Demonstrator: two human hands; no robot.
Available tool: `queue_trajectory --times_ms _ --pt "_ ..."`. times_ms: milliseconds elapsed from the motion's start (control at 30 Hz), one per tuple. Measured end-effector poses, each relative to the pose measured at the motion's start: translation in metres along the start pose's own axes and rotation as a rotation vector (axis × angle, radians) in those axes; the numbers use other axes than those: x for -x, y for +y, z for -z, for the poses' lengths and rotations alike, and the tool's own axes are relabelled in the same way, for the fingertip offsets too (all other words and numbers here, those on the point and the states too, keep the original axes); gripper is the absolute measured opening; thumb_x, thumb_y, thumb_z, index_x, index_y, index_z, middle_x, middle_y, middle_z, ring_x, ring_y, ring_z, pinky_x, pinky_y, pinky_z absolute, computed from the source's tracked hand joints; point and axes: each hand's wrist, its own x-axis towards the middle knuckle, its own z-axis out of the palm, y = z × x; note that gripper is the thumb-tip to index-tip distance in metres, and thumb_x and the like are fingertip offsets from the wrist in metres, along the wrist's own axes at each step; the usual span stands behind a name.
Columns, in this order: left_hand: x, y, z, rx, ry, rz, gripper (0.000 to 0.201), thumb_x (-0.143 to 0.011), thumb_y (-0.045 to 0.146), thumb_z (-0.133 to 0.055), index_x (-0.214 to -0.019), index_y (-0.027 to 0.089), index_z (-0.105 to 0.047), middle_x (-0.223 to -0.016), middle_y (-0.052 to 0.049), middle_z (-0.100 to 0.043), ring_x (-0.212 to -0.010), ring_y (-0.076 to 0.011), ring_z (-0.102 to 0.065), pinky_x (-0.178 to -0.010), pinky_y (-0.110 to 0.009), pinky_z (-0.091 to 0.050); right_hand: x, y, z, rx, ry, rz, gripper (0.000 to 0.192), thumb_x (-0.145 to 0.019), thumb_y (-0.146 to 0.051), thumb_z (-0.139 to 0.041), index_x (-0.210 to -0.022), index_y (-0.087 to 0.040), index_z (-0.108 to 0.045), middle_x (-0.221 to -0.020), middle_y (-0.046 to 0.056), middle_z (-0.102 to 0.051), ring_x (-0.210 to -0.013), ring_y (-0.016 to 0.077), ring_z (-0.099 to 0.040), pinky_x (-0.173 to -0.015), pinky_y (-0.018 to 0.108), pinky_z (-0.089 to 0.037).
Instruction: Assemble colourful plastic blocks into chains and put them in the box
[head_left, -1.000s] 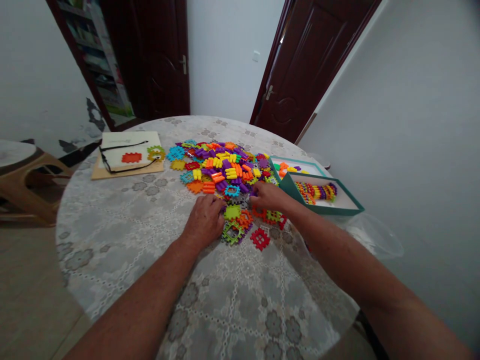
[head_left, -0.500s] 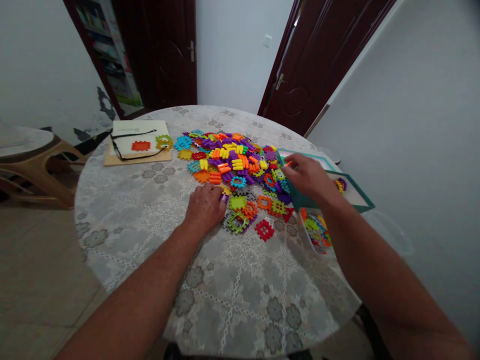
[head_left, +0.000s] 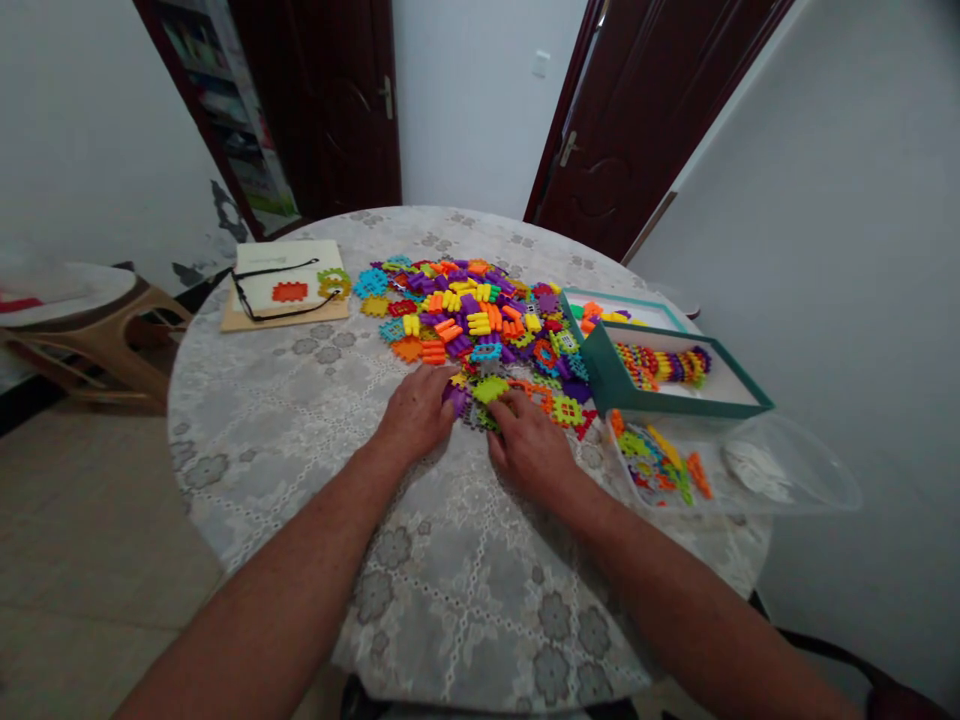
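My left hand (head_left: 420, 412) rests at the near edge of a heap of coloured plastic building pieces (head_left: 480, 320). Its fingers are closed on a purple building piece (head_left: 456, 401), partly covered by the fingertips. Close on its right is my right hand (head_left: 531, 440), its thumb and fingers bent around the near edge of a lime-green notched building piece (head_left: 491, 388). Flat orange pieces and a green window-shaped piece (head_left: 567, 410) lie just beyond the right hand. Some pieces under both hands are hidden.
On the right stand a teal box (head_left: 675, 400) with strung colourful pieces and a clear plastic tub (head_left: 645, 490) of loose pieces. At the left, black glasses (head_left: 281, 318) lie on a board (head_left: 285, 252) with two pieces. A patterned cloth (head_left: 465, 580) covers the round table.
My right hand has moved from the teal box leftward and nearer, to the lime-green piece beside my left hand. My left hand has stayed about where it was. The view has shifted slightly.
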Motion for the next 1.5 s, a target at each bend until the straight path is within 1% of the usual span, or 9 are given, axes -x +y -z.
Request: queue_trajectory --times_ms 167,367,467,600,800,1033,1233,1367,1500 --pt "-0.001 0.006 0.006 0.154 -0.043 0.011 0.049 -0.090 0.011 -0.056 -0.137 0.022 -0.063 -0.127 -0.012 -0.069 -0.116 -0.0248 -0.065 -0.105 -0.043 -0.052 -0.009 0.037 -0.009 -0.163 0.208 -0.050 0.030 -0.099 -0.023 -0.054 -0.125 -0.019 -0.067 -0.138 0.018 -0.063 -0.130 0.0306 -0.058 -0.112 0.046 -0.049" --pt "0.002 0.020 0.013 0.265 -0.235 -0.124 0.033 -0.091 0.013 -0.059 -0.119 0.026 -0.072 -0.110 -0.005 -0.075 -0.101 -0.0197 -0.069 -0.091 -0.035 -0.054 0.000 0.040 0.004 -0.347 0.310 -0.203 0.025 -0.104 -0.029 -0.045 -0.109 -0.023 -0.069 -0.107 0.011 -0.073 -0.105 0.0263 -0.067 -0.098 0.038 -0.052" --pt "0.004 0.022 0.012 0.348 -0.291 -0.095 0.034 -0.092 0.019 -0.062 -0.124 0.025 -0.069 -0.099 -0.004 -0.074 -0.089 -0.0182 -0.067 -0.082 -0.033 -0.054 0.004 0.031 0.007 -0.409 0.286 -0.189 0.028 -0.102 -0.029 -0.047 -0.117 -0.023 -0.069 -0.115 0.011 -0.075 -0.109 0.0260 -0.068 -0.101 0.038 -0.052" --pt "0.004 0.022 0.011 0.427 -0.333 -0.061 0.042 -0.091 0.021 -0.063 -0.132 0.025 -0.066 -0.097 -0.003 -0.074 -0.084 -0.0174 -0.065 -0.079 -0.032 -0.052 0.010 0.019 0.003 -0.477 0.182 -0.041 0.040 -0.096 -0.019 -0.048 -0.130 -0.023 -0.068 -0.128 0.012 -0.074 -0.119 0.0263 -0.068 -0.108 0.041 -0.050" --pt "0.001 0.021 0.012 0.427 -0.351 -0.051 0.026 -0.090 0.020 -0.064 -0.114 0.024 -0.073 -0.096 -0.004 -0.072 -0.084 -0.0174 -0.064 -0.078 -0.031 -0.050 0.015 0.017 0.001 -0.574 0.077 0.048 0.057 -0.083 -0.009 -0.048 -0.135 -0.023 -0.066 -0.127 0.008 -0.075 -0.114 0.0236 -0.069 -0.104 0.036 -0.053" --pt "0.001 0.020 0.014 0.329 -0.344 -0.064 0.009 -0.090 0.025 -0.068 -0.099 0.022 -0.068 -0.092 -0.003 -0.067 -0.083 -0.0182 -0.060 -0.077 -0.032 -0.045 0.005 0.030 -0.006 -0.345 0.212 0.015 0.052 -0.087 -0.007 -0.046 -0.133 -0.020 -0.068 -0.131 0.012 -0.070 -0.123 0.0251 -0.065 -0.106 0.039 -0.053" --pt "0.000 0.019 0.012 0.270 -0.312 -0.136 0.011 -0.089 0.027 -0.069 -0.098 0.022 -0.066 -0.088 -0.002 -0.064 -0.083 -0.0201 -0.057 -0.077 -0.033 -0.040 -0.005 0.019 -0.005 0.029 0.039 -0.093 0.035 -0.101 -0.023 -0.051 -0.131 -0.022 -0.067 -0.154 0.013 -0.055 -0.111 0.0280 -0.068 -0.084 0.038 -0.059" --pt "-0.001 0.018 0.008 0.236 -0.309 -0.158 0.010 -0.094 0.031 -0.066 -0.091 0.022 -0.063 -0.085 -0.002 -0.064 -0.080 -0.0195 -0.056 -0.074 -0.032 -0.036 -0.009 0.018 -0.009 0.039 0.060 -0.108 0.026 -0.102 -0.020 -0.049 -0.118 -0.021 -0.069 -0.146 0.013 -0.059 -0.102 0.0256 -0.069 -0.079 0.034 -0.056" --pt "0.000 0.018 0.011 0.266 -0.333 -0.157 0.008 -0.093 0.028 -0.065 -0.090 0.022 -0.062 -0.083 -0.001 -0.065 -0.079 -0.0191 -0.057 -0.073 -0.032 -0.035 -0.005 0.025 -0.012 -0.110 0.260 -0.045 0.021 -0.100 -0.017 -0.048 -0.111 -0.020 -0.066 -0.131 0.015 -0.066 -0.111 0.0261 -0.065 -0.091 0.035 -0.053"
